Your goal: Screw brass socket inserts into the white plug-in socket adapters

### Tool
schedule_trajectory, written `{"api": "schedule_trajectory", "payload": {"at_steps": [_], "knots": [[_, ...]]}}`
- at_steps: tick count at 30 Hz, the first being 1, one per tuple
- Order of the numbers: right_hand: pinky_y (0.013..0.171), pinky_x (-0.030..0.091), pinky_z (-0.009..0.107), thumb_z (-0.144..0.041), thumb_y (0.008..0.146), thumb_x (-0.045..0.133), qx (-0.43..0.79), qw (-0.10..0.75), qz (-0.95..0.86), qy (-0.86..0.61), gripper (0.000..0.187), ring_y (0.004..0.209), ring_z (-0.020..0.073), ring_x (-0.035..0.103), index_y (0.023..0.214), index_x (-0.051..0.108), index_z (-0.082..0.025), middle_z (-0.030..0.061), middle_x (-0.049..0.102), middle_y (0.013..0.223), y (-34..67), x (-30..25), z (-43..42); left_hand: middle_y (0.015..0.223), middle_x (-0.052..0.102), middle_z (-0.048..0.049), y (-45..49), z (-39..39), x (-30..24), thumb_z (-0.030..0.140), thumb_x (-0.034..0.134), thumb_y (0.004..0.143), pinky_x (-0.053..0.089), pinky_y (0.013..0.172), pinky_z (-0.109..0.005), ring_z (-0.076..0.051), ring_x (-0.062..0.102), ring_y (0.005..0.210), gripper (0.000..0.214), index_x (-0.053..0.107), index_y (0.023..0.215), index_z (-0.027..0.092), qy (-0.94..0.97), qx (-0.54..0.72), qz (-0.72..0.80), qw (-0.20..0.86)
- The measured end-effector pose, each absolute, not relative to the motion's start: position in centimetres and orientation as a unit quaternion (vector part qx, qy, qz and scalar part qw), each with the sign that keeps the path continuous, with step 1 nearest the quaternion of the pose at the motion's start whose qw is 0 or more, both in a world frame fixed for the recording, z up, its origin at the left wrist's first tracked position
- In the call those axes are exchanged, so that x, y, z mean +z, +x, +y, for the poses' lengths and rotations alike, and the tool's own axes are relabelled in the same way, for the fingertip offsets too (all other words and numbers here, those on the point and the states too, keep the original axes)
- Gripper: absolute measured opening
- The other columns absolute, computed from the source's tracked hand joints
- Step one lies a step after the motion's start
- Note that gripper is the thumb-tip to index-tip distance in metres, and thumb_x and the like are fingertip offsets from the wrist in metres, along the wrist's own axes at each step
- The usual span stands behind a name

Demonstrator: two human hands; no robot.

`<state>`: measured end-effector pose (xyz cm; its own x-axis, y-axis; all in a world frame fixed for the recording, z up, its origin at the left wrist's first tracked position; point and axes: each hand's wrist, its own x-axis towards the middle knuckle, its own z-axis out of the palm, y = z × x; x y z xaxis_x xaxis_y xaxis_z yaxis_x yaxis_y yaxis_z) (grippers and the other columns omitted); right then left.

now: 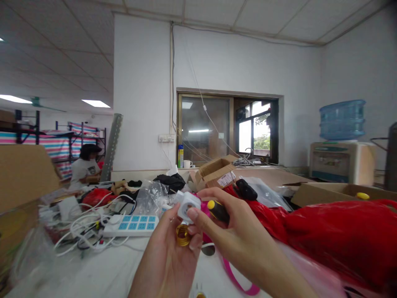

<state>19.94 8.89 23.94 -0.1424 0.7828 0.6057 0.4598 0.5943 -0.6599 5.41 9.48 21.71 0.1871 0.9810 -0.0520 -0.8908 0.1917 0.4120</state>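
My left hand [173, 248] is closed around a small white plastic socket piece [188, 203], holding it up above the table. Just below it, against the left fingers, is a brass-coloured threaded shell [182, 236]; whether the two are joined I cannot tell. The thumb of my right hand [229, 223] presses on the socket piece from the right, with the index finger arched over it. A screwdriver [219, 211] with a black and yellow handle is tucked inside my right hand, its blade hidden. On the table below lies a small part with metal pins [200, 291], partly cut off.
A white power strip [133, 225] and tangled white cables [83, 225] lie to the left. Red plastic bags [341, 236] fill the right side. Behind are an open cardboard box [215, 169] and a water dispenser [341, 161]. A person [85, 167] sits far left.
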Motion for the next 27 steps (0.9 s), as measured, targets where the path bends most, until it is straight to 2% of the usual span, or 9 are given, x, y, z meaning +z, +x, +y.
{"api": "schedule_trajectory", "payload": {"at_steps": [3, 6, 10, 15, 19, 22, 27], "knots": [[0.074, 0.057, 0.032, -0.059, 0.099, 0.073, 0.189, 0.429, -0.762, -0.448, 0.044, 0.089, 0.0259, 0.075, 0.112, 0.080, -0.018, 0.0081, 0.080, 0.094, 20.5, 24.0, 8.6, 0.075, 0.064, -0.0023, 5.2, 9.4, 19.9, 0.019, 0.053, 0.113, 0.048, 0.045, -0.021, -0.010, 0.057, 0.054, 0.028, 0.069, 0.090, 0.012, 0.194, 0.613, 0.137, 0.754], [0.067, 0.050, 0.028, -0.053, 0.098, 0.077, 0.213, 0.338, -0.793, -0.460, 0.034, 0.080, 0.0217, 0.071, 0.100, 0.081, -0.019, 0.0048, 0.079, 0.088, 21.0, 24.1, 8.4, 0.070, 0.060, -0.0001, 4.7, 9.3, 17.9, 0.015, 0.053, 0.112, 0.052, 0.050, -0.021, -0.010, 0.057, 0.056, 0.031, 0.065, 0.084, 0.014, 0.215, 0.607, 0.160, 0.748], [0.062, 0.041, 0.026, -0.040, 0.093, 0.083, 0.203, 0.264, -0.835, -0.438, 0.021, 0.072, 0.0167, 0.065, 0.096, 0.079, -0.020, 0.0007, 0.078, 0.085, 20.9, 23.9, 8.7, 0.072, 0.059, -0.0001, 3.7, 8.7, 15.0, 0.014, 0.052, 0.112, 0.052, 0.054, -0.021, -0.010, 0.058, 0.059, 0.025, 0.066, 0.091, 0.012, 0.204, 0.600, 0.178, 0.753], [0.061, 0.042, 0.025, -0.053, 0.097, 0.079, 0.192, 0.172, -0.875, -0.409, 0.034, 0.073, 0.0165, 0.068, 0.097, 0.076, -0.020, 0.0012, 0.077, 0.087, 19.7, 22.7, 9.6, 0.072, 0.055, 0.0011, 2.5, 7.3, 11.6, 0.014, 0.046, 0.113, 0.046, 0.046, -0.021, -0.010, 0.054, 0.055, 0.031, 0.064, 0.088, 0.013, 0.153, 0.614, 0.189, 0.751], [0.062, 0.044, 0.026, -0.057, 0.105, 0.069, 0.190, 0.113, -0.890, -0.398, 0.039, 0.075, 0.0189, 0.071, 0.095, 0.077, -0.021, 0.0033, 0.081, 0.086, 18.4, 20.3, 10.2, 0.082, 0.062, -0.0051, 1.9, 6.1, 8.7, 0.015, 0.044, 0.115, 0.043, 0.046, -0.017, -0.009, 0.055, 0.058, 0.030, 0.066, 0.095, 0.012, 0.092, 0.599, 0.204, 0.769], [0.065, 0.045, 0.027, -0.055, 0.103, 0.072, 0.194, 0.110, -0.880, -0.420, 0.035, 0.081, 0.0227, 0.074, 0.108, 0.079, -0.021, 0.0069, 0.083, 0.093, 18.2, 17.7, 9.6, 0.081, 0.063, -0.0039, 1.8, 5.3, 6.6, 0.011, 0.049, 0.113, 0.044, 0.049, -0.018, -0.009, 0.056, 0.060, 0.027, 0.066, 0.092, 0.012, 0.069, 0.600, 0.207, 0.770], [0.079, 0.049, 0.031, -0.055, 0.105, 0.068, 0.190, 0.179, -0.847, -0.463, 0.038, 0.096, 0.0256, 0.075, 0.127, 0.075, -0.024, 0.0079, 0.083, 0.114, 20.0, 13.6, 6.0, 0.083, 0.068, -0.0023, 2.9, 3.8, 4.6, 0.005, 0.067, 0.103, 0.048, 0.056, -0.020, -0.010, 0.062, 0.067, 0.011, 0.071, 0.095, 0.012, 0.080, 0.587, 0.176, 0.786]]}}
